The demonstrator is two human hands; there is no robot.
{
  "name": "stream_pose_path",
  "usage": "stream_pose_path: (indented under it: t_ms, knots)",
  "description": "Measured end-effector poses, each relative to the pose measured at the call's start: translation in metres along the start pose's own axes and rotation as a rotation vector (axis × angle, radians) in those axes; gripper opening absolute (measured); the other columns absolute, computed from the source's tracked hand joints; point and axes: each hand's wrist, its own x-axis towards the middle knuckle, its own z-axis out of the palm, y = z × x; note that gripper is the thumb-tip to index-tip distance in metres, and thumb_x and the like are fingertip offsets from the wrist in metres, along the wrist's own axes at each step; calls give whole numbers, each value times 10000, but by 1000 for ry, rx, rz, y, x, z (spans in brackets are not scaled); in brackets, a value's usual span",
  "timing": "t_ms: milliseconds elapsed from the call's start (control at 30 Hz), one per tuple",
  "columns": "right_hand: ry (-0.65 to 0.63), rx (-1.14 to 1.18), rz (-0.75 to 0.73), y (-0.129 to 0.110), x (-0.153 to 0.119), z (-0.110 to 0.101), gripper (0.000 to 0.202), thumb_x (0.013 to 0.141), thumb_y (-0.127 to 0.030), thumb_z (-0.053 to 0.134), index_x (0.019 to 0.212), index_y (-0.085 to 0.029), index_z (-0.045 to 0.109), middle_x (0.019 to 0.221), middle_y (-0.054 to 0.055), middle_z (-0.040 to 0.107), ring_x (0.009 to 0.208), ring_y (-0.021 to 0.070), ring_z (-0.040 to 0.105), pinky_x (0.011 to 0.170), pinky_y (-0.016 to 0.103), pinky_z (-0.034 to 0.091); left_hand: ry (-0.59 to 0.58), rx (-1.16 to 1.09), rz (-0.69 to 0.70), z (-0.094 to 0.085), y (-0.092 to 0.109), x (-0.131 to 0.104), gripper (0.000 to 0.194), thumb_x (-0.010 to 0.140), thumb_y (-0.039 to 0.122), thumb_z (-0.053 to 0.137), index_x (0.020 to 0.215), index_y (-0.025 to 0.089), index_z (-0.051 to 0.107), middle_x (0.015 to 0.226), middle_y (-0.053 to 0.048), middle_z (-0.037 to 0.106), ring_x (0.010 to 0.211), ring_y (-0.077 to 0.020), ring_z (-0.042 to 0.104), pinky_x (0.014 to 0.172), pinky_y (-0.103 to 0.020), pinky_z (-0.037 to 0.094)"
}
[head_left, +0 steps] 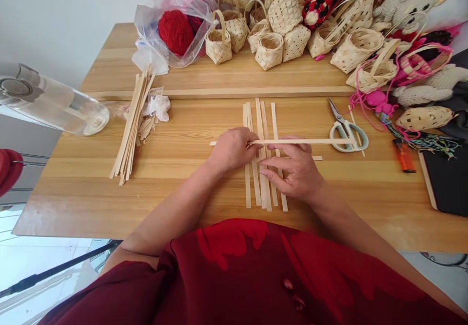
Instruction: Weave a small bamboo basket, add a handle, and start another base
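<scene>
Several pale wooden strips point(263, 188) lie roughly side by side on the table, pointing away from me, with a crosswise strip point(317, 158) among them. My left hand point(235, 150) is closed on the left end of another horizontal strip point(314, 141), which reaches right over the scissors. Fingers of my right hand point(294, 167) are spread apart over the right part of the lengthwise strips, just under and beside the horizontal strip. Both hands hide the middle of the strips, so the crossings there cannot be made out.
Scissors point(343, 127) lie right of the strips, near an orange lighter point(404, 156). A strip bundle point(132, 127) and a clear bottle point(54, 98) are at left. Small woven baskets point(269, 50), red yarn point(176, 32) and pink yarn point(376, 99) line the back.
</scene>
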Motion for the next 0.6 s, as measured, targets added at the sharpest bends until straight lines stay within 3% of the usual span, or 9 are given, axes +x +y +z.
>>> stream_pose_path:
  t_ms: [267,433,600]
  knots:
    - [-46,-25,-23,0,-3,3,154,891,-382,707,887,-315,845,1161,60,722,1289,358,496,1131,543,371,-33,-18,43,-1,-1,0,169,888,234,647,870,211,814,850,-41,652,766,-171,614,673,-298,443]
    - [-43,-18,-47,1,-4,5,144,900,-342,701,901,-311,842,1196,52,716,1288,346,503,1145,529,384,-27,-30,47,-1,0,-1,174,881,232,642,804,202,796,832,-42,645,783,-176,617,677,-297,446]
    - [-97,37,-2,0,-2,5,147,894,-341,702,936,-327,843,1225,48,726,1273,338,541,1150,537,387,-19,-23,54,-1,0,-2,185,860,200,621,873,212,805,842,-43,656,790,-181,618,685,-297,457]
